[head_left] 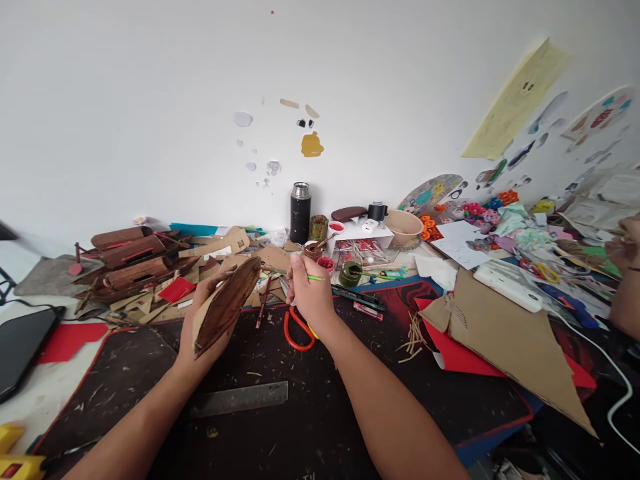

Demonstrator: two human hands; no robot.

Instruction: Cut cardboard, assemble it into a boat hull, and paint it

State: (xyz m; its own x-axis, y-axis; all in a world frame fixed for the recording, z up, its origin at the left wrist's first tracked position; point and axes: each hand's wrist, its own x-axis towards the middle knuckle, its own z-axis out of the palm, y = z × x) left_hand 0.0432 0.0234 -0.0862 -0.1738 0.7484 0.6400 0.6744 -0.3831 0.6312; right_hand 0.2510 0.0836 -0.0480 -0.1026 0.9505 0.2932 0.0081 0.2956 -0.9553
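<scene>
A leaf-shaped cardboard piece (227,303), brown and painted-looking on its inner face, is gripped upright by my left hand (200,320). To its right my right hand (310,293) is closed around a thin green-tipped brush (315,278). Just behind that hand stands an open jar of brown paint (313,250) with a stick resting in it. Below the right hand lie red-handled scissors (299,339), partly hidden by it. A clear ruler (245,399) rests on the dark mat (270,440).
Brown cardboard boats (133,257) and scraps fill the back left. A black flask (301,213), a green paint jar (351,273) and a beige bowl (404,227) stand behind. Cardboard (510,340) over red paper lies right. Another person's hand (625,253) shows at the right edge.
</scene>
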